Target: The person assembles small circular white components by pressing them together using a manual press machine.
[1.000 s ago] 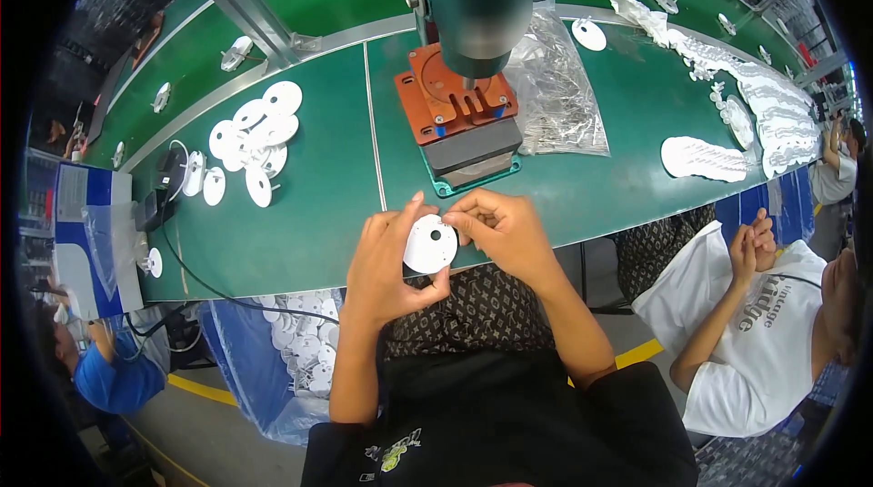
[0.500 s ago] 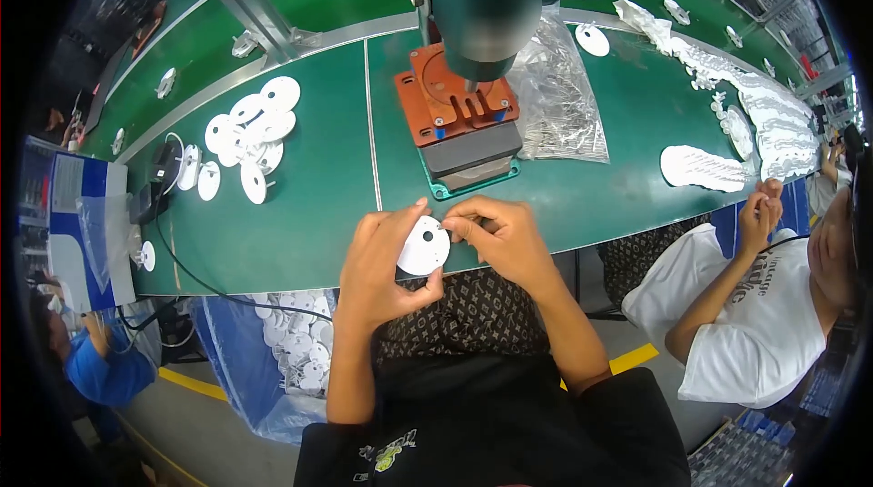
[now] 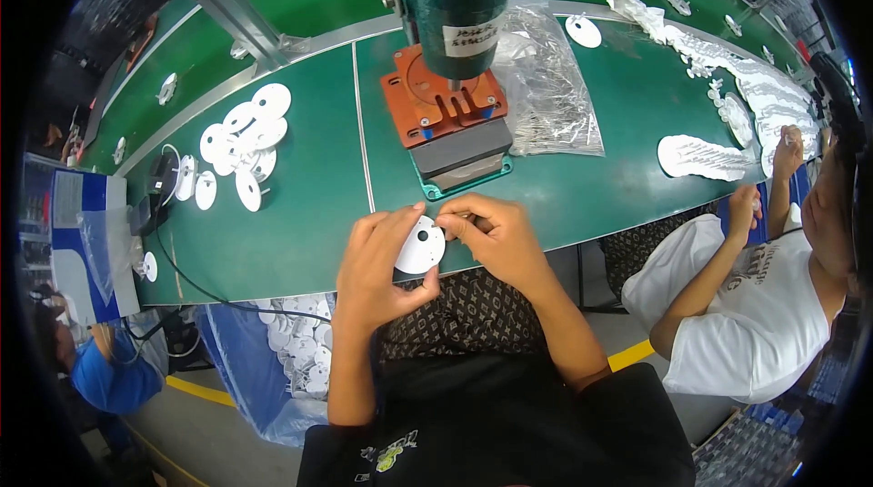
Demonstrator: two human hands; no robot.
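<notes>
A white plastic disc [image 3: 419,251] with a dark round hole near its middle is gripped by my left hand [image 3: 371,261], fingers along its upper left edge and thumb under its lower right rim. My right hand [image 3: 488,230] is closed in a pinch at the disc's upper right edge. Whatever lies between those fingertips is too small and covered to make out. Both hands are over the front edge of the green table. Just beyond them stands a bench press [image 3: 460,10] with an orange fixture plate [image 3: 427,105] under its ram.
White discs lie piled on the table's left [image 3: 245,137]. A clear bag of metal pins [image 3: 556,96] rests right of the press. A black cable [image 3: 214,291] crosses the left front. Below hangs a blue-lined bin of discs [image 3: 300,341]. A co-worker [image 3: 727,305] sits at right, beside stacked white discs [image 3: 700,158].
My view has shifted, so the press and table sit further left and more of the press head shows. My hands keep nearly the same hold on the disc. The co-worker's hands have moved.
</notes>
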